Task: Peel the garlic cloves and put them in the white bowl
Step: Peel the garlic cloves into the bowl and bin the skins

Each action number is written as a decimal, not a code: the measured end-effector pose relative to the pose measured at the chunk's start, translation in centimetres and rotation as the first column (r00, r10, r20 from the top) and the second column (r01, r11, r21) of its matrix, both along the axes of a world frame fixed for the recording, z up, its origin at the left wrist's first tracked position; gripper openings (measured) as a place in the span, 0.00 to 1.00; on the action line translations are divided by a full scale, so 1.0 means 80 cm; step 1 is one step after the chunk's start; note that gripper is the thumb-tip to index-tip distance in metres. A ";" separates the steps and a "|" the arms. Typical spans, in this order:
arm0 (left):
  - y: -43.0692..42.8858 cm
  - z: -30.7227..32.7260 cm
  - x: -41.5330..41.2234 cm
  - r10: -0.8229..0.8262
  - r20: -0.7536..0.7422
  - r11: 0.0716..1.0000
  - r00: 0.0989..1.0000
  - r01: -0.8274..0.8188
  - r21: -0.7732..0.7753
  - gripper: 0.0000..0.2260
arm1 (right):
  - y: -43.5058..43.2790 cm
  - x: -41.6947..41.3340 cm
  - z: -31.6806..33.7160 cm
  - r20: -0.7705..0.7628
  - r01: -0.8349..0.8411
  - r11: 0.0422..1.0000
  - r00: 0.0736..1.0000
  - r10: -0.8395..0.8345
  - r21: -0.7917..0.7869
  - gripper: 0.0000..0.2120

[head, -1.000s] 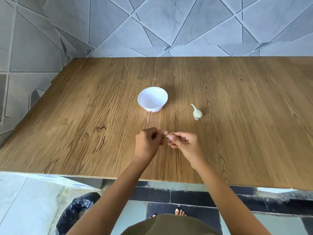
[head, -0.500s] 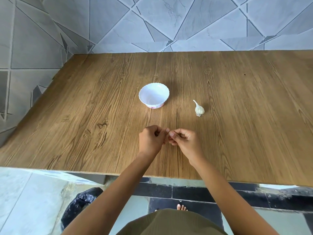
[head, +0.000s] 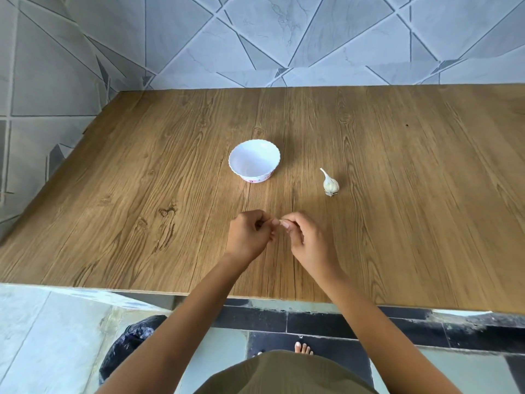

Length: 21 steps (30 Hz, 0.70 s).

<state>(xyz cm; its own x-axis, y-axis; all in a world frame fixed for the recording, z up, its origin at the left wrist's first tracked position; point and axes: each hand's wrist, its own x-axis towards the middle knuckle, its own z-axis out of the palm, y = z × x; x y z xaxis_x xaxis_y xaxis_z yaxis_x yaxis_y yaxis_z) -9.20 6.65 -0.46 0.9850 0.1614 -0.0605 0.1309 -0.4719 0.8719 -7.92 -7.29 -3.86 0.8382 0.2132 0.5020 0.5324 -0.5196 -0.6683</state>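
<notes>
Both hands sit close together in the lower middle of the frame, just above the desk (head: pixel 142 194). The left hand (head: pixel 247 237) and the right hand (head: pixel 308 240) have curled fingers, and their tips meet on one small pale thing that looks like a garlic clove (head: pixel 282 222). Both hands pinch it. It is too small to tell how much skin is on it.

The desk is the biggest thing, brown wood that fills the middle of the frame. A black bag (head: pixel 127 345) is on the floor at the lower left.

The white bowl (head: pixel 255 175) stands on the desk, up the frame from the hands and a tiny bit to the left. I cannot see any cloves in it. The left hand is a little nearer to it.

The garlic bulb (head: pixel 330 184) lies on the desk to the right of the bowl, apart from it, with its thin stalk pointing to the upper left.

The clove seems to lie sideways, from one hand to the other. I think the peeling is going on now, and the job is near its start. Once the skin is off, the clove must go up the frame into the bowl
</notes>
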 end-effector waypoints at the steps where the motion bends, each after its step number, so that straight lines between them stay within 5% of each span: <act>1: 0.000 0.005 0.001 -0.004 -0.067 0.998 0.998 0.000 -0.068 0.07 | -0.002 0.001 0.001 0.066 -0.012 0.999 0.998 0.015 -0.046 0.10; 8: 0.001 0.017 0.004 -0.063 -0.354 0.966 0.933 -0.032 -0.256 0.09 | -0.009 0.002 -0.008 0.175 -0.059 0.981 0.980 0.092 -0.186 0.07; 13: 0.003 0.009 0.005 0.036 -0.259 0.980 0.965 -0.085 -0.179 0.08 | -0.012 0.008 -0.004 0.016 -0.128 0.990 0.991 0.129 -0.052 0.10; 21: -0.002 0.002 0.001 0.020 -0.055 0.986 0.998 -0.010 0.167 0.09 | -0.008 0.001 -0.003 0.059 0.010 0.993 0.998 -0.003 -0.117 0.08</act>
